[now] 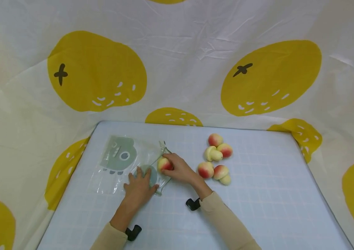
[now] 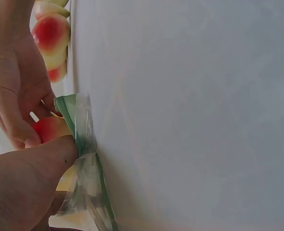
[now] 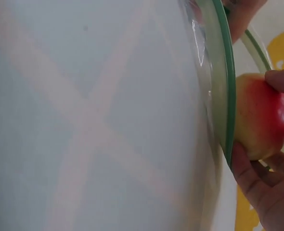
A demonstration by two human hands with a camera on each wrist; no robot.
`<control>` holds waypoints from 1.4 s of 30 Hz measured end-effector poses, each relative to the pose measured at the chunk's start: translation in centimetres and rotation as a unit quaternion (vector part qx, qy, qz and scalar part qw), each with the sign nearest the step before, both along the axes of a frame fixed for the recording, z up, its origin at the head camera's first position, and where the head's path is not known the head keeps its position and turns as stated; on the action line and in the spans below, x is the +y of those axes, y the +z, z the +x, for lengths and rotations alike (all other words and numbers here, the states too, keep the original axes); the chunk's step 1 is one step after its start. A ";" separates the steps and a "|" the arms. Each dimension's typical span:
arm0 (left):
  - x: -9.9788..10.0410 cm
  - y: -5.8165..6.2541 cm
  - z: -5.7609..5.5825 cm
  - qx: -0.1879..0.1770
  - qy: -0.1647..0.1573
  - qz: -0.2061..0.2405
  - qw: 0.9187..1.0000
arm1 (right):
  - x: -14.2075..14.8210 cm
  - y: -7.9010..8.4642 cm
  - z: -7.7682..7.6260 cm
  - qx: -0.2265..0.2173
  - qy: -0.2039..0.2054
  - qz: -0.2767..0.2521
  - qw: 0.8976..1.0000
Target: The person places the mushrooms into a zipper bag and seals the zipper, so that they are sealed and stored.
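A clear plastic bag (image 1: 147,149) printed with a grey-green cartoon creature lies flat on the table, its green-edged mouth turned to the right. My left hand (image 1: 139,189) rests on the bag near that mouth, fingers spread. With thumb and fingers, my right hand (image 1: 178,169) grips a red and yellow peach (image 1: 165,164) at the opening. Seen from the right wrist, the peach (image 3: 260,115) sits right beside the green rim (image 3: 228,86), thumb on top and fingers below. In the left wrist view the left hand (image 2: 31,183) partly hides the peach (image 2: 50,129).
Right of the hands lie several loose pieces: red and yellow peaches (image 1: 215,139) and pale yellow mushrooms (image 1: 213,153). The pale checked table (image 1: 258,194) meets a white cloth (image 1: 183,69) with yellow fruit prints at the back and sides. Black wrist mounts (image 1: 133,232) sit at both sleeves.
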State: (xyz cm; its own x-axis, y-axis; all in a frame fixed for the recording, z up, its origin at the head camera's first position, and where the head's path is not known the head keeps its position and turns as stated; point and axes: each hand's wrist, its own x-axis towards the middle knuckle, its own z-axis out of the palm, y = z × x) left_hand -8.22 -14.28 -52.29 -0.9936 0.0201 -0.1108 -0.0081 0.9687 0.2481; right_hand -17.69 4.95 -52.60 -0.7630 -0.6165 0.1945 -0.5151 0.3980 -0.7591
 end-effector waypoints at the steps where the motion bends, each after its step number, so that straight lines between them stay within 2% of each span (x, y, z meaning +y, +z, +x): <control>1: 0.0 0.0 0.0 0.000 0.000 0.001 1.000 | 0.0 -0.1 -0.1 0.007 -0.002 0.001 1.000; 5: 0.0 -0.1 -0.1 0.004 -0.004 0.002 1.000 | 0.1 -0.4 -0.1 0.029 -0.001 -0.001 1.000; 9: -0.1 0.2 0.1 0.004 -0.007 0.001 1.000 | 0.1 -0.6 0.0 0.038 0.005 0.001 0.999; 14: -0.1 0.4 0.3 0.008 -0.007 0.000 1.000 | -0.2 -0.2 0.4 0.062 -0.010 0.023 0.998; 19: -0.2 0.0 0.3 0.006 -0.004 -0.003 1.000 | -0.5 -0.2 0.9 0.138 -0.058 0.055 0.987; 23: -0.1 -0.2 0.2 0.004 -0.003 -0.002 1.000 | -0.8 -0.4 1.1 0.169 -0.120 0.039 0.978; 26: -0.1 -0.2 0.3 0.003 -0.002 -0.001 1.000 | -1.1 -0.6 1.2 0.134 -0.148 0.004 0.980; 30: -0.1 -0.1 0.3 0.002 0.002 -0.001 1.000 | -1.5 -0.8 1.3 0.044 -0.165 -0.044 0.984; 34: -0.1 -0.2 0.2 -0.001 0.003 0.001 1.000 | -1.6 -1.1 1.4 -0.047 -0.185 -0.091 0.977; 37: -0.1 -0.2 0.1 0.001 0.003 0.006 1.000 | -1.7 -1.0 1.5 -0.092 -0.194 -0.116 0.970; 39: -0.1 -0.2 0.0 0.000 0.004 0.006 1.000 | -1.8 -0.9 1.6 -0.113 -0.177 -0.131 0.969; 42: -0.2 -0.2 0.0 0.000 0.004 0.004 1.000 | -2.1 -0.7 1.8 -0.141 -0.127 -0.141 0.972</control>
